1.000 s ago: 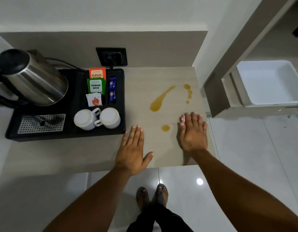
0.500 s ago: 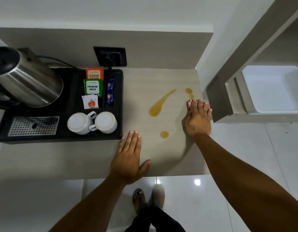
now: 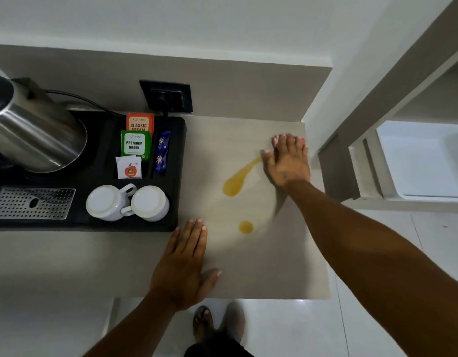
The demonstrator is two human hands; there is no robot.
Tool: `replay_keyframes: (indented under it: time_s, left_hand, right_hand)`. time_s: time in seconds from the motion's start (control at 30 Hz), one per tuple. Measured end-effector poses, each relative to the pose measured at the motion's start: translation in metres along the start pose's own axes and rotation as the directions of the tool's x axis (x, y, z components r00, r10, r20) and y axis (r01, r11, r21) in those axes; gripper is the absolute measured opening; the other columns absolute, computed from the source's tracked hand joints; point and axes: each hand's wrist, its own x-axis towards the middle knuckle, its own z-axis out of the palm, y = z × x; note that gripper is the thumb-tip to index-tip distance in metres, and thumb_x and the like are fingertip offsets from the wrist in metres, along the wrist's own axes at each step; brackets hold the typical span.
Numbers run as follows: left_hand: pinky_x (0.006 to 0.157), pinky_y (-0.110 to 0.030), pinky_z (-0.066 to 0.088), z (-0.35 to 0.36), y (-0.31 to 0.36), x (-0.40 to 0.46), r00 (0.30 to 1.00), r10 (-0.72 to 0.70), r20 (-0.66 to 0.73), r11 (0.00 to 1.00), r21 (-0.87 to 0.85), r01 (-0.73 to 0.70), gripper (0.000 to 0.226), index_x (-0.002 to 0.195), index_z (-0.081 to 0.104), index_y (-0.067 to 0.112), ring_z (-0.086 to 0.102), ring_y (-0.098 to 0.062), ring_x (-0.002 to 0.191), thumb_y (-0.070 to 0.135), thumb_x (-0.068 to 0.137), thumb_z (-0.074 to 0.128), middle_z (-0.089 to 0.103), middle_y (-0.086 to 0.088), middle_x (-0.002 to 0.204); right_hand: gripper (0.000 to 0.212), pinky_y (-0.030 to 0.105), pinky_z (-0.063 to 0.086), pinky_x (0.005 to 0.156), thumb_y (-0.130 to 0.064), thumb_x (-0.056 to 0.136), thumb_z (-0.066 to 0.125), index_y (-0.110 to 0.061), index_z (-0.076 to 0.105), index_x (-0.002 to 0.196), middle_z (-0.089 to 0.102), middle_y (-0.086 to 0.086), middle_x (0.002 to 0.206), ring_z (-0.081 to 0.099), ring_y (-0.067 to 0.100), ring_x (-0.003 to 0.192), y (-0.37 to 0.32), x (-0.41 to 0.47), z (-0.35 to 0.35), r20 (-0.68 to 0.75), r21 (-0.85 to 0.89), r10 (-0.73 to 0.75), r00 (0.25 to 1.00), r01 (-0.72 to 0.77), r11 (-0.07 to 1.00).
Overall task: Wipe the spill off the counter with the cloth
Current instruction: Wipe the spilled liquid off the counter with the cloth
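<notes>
the pale counter (image 3: 261,274) fills the middle of the view, ending at a white wall on the right. on its left part sits a black tray (image 3: 99,222) carrying a steel kettle (image 3: 34,135), two upturned white cups (image 3: 127,202) touching each other, and tea sachets (image 3: 136,144) standing in a slot, one marked "classic assam", one "premium green". the left hand (image 3: 182,266) lies flat, palm down, fingers together and thumb spread, holding nothing, near the counter's front edge, its fingertips just beside the tray's corner. the right hand (image 3: 287,161) presses flat at the far right of the counter, over a pink cloth (image 3: 276,140), only slivers of which show past the fingertips; whether the fingers grip it or merely press on it cannot be told. the orange streak of the spill (image 3: 239,180) runs up to the right thumb. a small round drop (image 3: 246,226) lies apart, between the two hands.
</notes>
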Motion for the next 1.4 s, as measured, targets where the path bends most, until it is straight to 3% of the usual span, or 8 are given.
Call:
replay_keyframes:
  time_s: [0.1, 0.37, 0.63, 0.77, 0.9, 1.03, 1.2, 1.4]
  left_hand:
    - [0.127, -0.055, 0.017, -0.003, 0.001, 0.001, 1.0, -0.012, 0.002, 1.0, 0.007, 0.012, 0.095, 0.161, 0.021, 0.004, 0.006, -0.031, 0.161, 0.071, 0.095, 0.036, 0.019, -0.017, 0.171]
    - [0.126, -0.057, 0.021, -0.005, 0.003, 0.001, 0.999, -0.015, -0.028, 0.999, -0.043, 0.013, 0.097, 0.16, 0.021, 0.003, 0.009, -0.031, 0.16, 0.068, 0.093, 0.045, 0.02, -0.017, 0.171]
    - [0.126, -0.055, 0.021, -0.005, 0.002, 0.001, 1.0, -0.023, -0.019, 0.999, -0.031, 0.022, 0.098, 0.16, 0.022, 0.003, 0.01, -0.031, 0.16, 0.069, 0.092, 0.047, 0.023, -0.017, 0.17]
    - [0.128, -0.053, 0.015, -0.002, 0.003, 0.0, 0.999, -0.019, -0.038, 0.999, -0.033, 0.017, 0.098, 0.161, 0.021, 0.003, 0.006, -0.03, 0.161, 0.067, 0.092, 0.047, 0.02, -0.016, 0.171]
    - [0.128, -0.053, 0.014, -0.003, 0.004, 0.001, 0.999, -0.03, -0.036, 0.999, -0.035, 0.029, 0.1, 0.161, 0.019, 0.003, 0.006, -0.03, 0.161, 0.068, 0.091, 0.047, 0.02, -0.017, 0.171]
    - [0.129, -0.053, 0.014, -0.006, 0.004, 0.001, 1.0, -0.027, -0.013, 0.999, -0.023, 0.027, 0.1, 0.161, 0.017, 0.002, 0.006, -0.031, 0.161, 0.069, 0.092, 0.045, 0.019, -0.018, 0.171]
    - [0.129, -0.052, 0.013, -0.006, 0.004, 0.002, 0.999, -0.037, 0.0, 0.999, 0.01, 0.037, 0.1, 0.161, 0.017, 0.001, 0.002, -0.03, 0.161, 0.072, 0.095, 0.039, 0.016, -0.02, 0.171]
    - [0.128, -0.055, 0.016, -0.001, 0.001, 0.001, 0.999, -0.033, -0.004, 0.999, 0.003, 0.033, 0.1, 0.161, 0.012, 0.0, 0.0, -0.031, 0.161, 0.072, 0.095, 0.037, 0.011, -0.02, 0.172]
  right_hand:
    - [0.076, 0.048, 0.0, 0.126, -0.061, 0.1, 0.018, -0.014, 0.016, 0.159, 0.011, 0.012, 0.168, 0.0, 0.033, 0.155, 0.012, -0.021, 0.004, 0.021, 0.004, -0.089, 0.996, 0.089, 0.996]
    - [0.061, 0.052, 0.01, 0.124, -0.045, 0.103, 0.027, -0.009, 0.032, 0.152, 0.027, 0.019, 0.162, 0.017, 0.039, 0.151, -0.007, 0.033, -0.006, -0.032, -0.019, -0.066, 0.997, 0.065, 0.998]
    - [0.064, 0.044, 0.006, 0.126, -0.045, 0.101, 0.018, -0.016, 0.027, 0.157, 0.023, 0.011, 0.166, 0.011, 0.033, 0.155, -0.03, -0.009, 0.009, 0.076, -0.013, -0.383, 0.921, 0.385, 0.923]
    - [0.065, 0.042, 0.004, 0.126, -0.046, 0.101, 0.017, -0.016, 0.026, 0.158, 0.023, 0.011, 0.166, 0.013, 0.031, 0.155, 0.009, -0.003, -0.001, 0.066, -0.033, -0.297, 0.953, 0.299, 0.954]
    - [0.066, 0.049, 0.01, 0.125, -0.049, 0.099, 0.021, -0.016, 0.031, 0.155, 0.027, 0.013, 0.164, 0.016, 0.036, 0.153, -0.027, 0.036, 0.0, 0.04, -0.043, -0.295, 0.955, 0.297, 0.954]
    - [0.063, 0.046, 0.005, 0.126, -0.05, 0.102, 0.023, -0.019, 0.028, 0.156, 0.023, 0.011, 0.166, 0.011, 0.033, 0.154, -0.078, 0.046, 0.011, 0.075, -0.035, -0.384, 0.92, 0.388, 0.921]
    - [0.057, 0.049, 0.008, 0.125, -0.045, 0.105, 0.02, -0.024, 0.024, 0.158, 0.017, 0.006, 0.168, 0.004, 0.03, 0.156, -0.081, -0.038, 0.024, 0.183, -0.01, -0.574, 0.798, 0.586, 0.81]
    - [0.064, 0.052, 0.012, 0.124, -0.051, 0.1, 0.012, -0.025, 0.024, 0.158, 0.022, 0.007, 0.167, 0.012, 0.031, 0.155, -0.002, -0.034, -0.001, 0.11, -0.063, -0.357, 0.928, 0.365, 0.929]
